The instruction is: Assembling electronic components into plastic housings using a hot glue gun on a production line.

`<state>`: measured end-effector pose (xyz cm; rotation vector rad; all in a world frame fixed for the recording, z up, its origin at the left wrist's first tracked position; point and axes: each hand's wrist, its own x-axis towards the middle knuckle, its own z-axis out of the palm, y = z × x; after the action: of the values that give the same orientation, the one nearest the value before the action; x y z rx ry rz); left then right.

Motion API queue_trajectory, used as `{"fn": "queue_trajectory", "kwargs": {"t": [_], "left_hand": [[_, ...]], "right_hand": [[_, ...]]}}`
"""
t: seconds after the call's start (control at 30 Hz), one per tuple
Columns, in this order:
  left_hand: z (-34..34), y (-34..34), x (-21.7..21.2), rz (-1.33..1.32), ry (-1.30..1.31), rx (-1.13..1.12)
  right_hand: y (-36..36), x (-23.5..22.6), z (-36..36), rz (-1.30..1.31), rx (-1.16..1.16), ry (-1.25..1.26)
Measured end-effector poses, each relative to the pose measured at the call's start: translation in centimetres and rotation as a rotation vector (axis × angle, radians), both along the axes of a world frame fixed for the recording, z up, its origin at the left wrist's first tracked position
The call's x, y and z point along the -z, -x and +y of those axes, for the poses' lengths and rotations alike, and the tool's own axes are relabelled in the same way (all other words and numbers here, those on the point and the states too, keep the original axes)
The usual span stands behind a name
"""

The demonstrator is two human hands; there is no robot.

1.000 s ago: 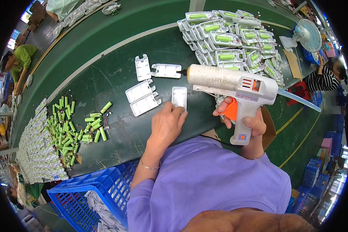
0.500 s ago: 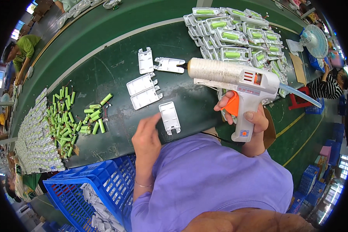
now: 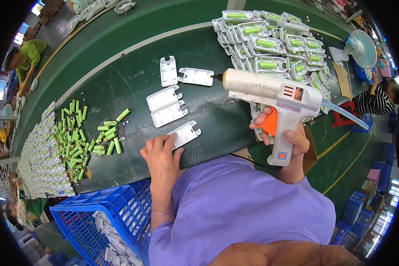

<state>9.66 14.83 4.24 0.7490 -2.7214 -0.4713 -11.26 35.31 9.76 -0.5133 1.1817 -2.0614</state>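
My right hand (image 3: 295,141) is wrapped round the handle of a white hot glue gun (image 3: 292,95), fingers by its orange trigger. The gun's wound barrel points left, and a translucent glue stick (image 3: 345,114) sticks out behind. My left hand (image 3: 162,162) rests on the table edge, its thumb and fingers closed on the near end of a white plastic cover (image 3: 187,134). Beyond it two more covers (image 3: 169,112) lie side by side. An upright cover (image 3: 168,72) and a sideways cover (image 3: 197,76) lie farther off, the latter close to the gun's nozzle.
Loose green battery cells (image 3: 77,142) are heaped at the left beside rows of white parts (image 3: 42,162). Covers with green cells (image 3: 266,42) are stacked at the back right. A blue crate (image 3: 102,210) of white parts stands near left; a fan (image 3: 361,48) stands far right.
My left hand has taken hold of the nearest cover, which has turned from upright to slanting and shifted slightly left. The glue gun has moved slightly right.
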Motion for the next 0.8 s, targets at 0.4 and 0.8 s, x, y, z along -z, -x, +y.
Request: {"fn": "queue_trajectory", "kwargs": {"t": [0.4,0.8], "left_hand": [[-6.7,6.3,-2.7,0.199,-0.018,-0.215],[-18.2,13.5,1.5,-0.051,-0.057,0.101]], "right_hand": [[-0.9,-1.0,-0.2,-0.033,-0.011,-0.029],[-0.5,-0.6,1.3,-0.018,0.04,-0.017]]}}
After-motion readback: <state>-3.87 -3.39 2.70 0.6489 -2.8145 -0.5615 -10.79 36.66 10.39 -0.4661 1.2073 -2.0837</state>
